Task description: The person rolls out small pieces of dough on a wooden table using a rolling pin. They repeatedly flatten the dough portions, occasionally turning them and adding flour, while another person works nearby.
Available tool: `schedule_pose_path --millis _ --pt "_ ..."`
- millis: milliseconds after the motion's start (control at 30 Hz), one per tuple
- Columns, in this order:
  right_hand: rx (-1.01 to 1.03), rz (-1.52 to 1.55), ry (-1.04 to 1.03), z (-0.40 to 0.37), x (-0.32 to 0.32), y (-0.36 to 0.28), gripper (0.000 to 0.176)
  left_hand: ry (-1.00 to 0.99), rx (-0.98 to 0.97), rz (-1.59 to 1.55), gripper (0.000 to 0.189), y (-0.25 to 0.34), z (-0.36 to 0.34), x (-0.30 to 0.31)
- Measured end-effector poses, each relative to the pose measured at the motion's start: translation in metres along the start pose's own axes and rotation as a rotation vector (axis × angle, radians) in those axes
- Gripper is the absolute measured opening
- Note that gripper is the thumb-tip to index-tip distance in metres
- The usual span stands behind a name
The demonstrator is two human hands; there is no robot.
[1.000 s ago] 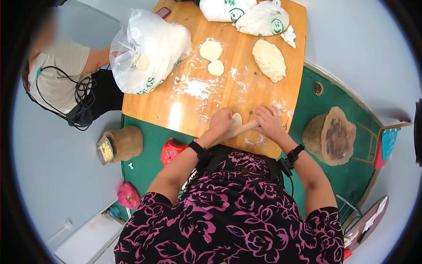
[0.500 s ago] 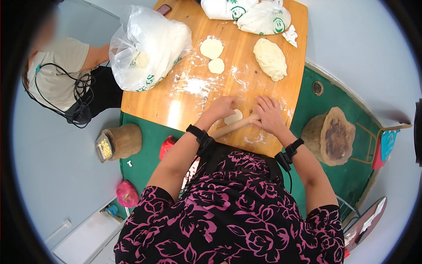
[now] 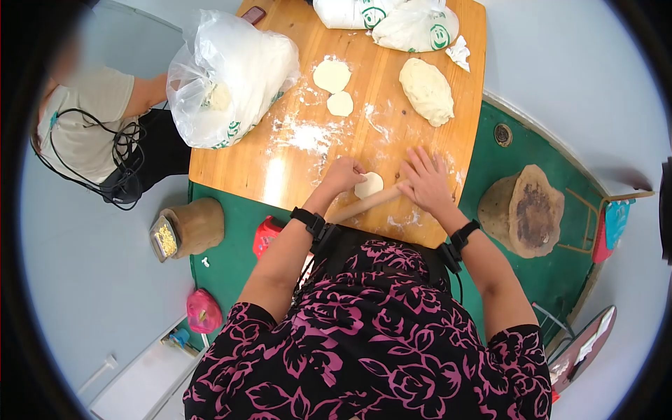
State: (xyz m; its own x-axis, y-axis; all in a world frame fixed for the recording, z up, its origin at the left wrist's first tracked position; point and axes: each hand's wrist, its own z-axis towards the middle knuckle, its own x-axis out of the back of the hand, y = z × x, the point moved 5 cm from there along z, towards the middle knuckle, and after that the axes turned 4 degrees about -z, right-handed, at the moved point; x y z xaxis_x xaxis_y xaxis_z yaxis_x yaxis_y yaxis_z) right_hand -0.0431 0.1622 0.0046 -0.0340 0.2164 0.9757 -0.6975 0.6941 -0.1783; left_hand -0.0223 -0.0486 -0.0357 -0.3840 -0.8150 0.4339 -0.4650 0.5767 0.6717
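A small round dough wrapper (image 3: 369,185) lies on the wooden table near its front edge. My left hand (image 3: 343,175) is closed at the wrapper's left rim, fingertips pinching it. Just below the wrapper, a wooden rolling pin (image 3: 367,204) lies at a slant. My right hand (image 3: 427,182) has the pin's right end under its palm and thumb, the fingers reaching forward past it. Farther back are a larger flat dough round (image 3: 332,75) and a smaller dough round (image 3: 340,104), touching each other. A big oval lump of dough (image 3: 427,92) sits to their right.
Loose flour (image 3: 308,135) dusts the wooden table (image 3: 234,166). A large plastic bag (image 3: 234,80) stands at the left, with white bags (image 3: 416,26) at the back. Another person (image 3: 98,126) is beyond the left edge. A wood stump (image 3: 535,211) stands on the right.
The fingers of my right hand have straightened and slid slightly forward over the pin's end. My left hand stays by the wrapper. The whole view has shifted slightly.
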Motion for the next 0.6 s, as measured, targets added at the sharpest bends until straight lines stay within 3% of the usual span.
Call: schedule_pose_path --millis 133,267,367,533,600 --pt "-0.091 -0.01 0.074 0.049 -0.007 0.006 0.049 0.006 0.042 -0.027 0.022 0.0 -0.001 0.0" --pt "-0.079 0.02 0.068 0.033 -0.009 0.003 0.048 -0.026 0.157 -0.124 0.021 -0.004 -0.006 0.002" --pt "-0.068 0.003 0.043 0.008 -0.004 -0.001 0.049 0.034 -0.053 0.076 0.022 0.0 -0.005 0.002" --pt "-0.075 0.024 0.139 0.047 -0.003 0.003 0.047 0.009 -0.071 0.211 0.025 0.005 -0.002 -0.002" --pt "0.066 0.08 0.109 0.038 -0.005 -0.001 0.044 -0.002 -0.047 0.216 0.026 0.01 -0.001 -0.001"
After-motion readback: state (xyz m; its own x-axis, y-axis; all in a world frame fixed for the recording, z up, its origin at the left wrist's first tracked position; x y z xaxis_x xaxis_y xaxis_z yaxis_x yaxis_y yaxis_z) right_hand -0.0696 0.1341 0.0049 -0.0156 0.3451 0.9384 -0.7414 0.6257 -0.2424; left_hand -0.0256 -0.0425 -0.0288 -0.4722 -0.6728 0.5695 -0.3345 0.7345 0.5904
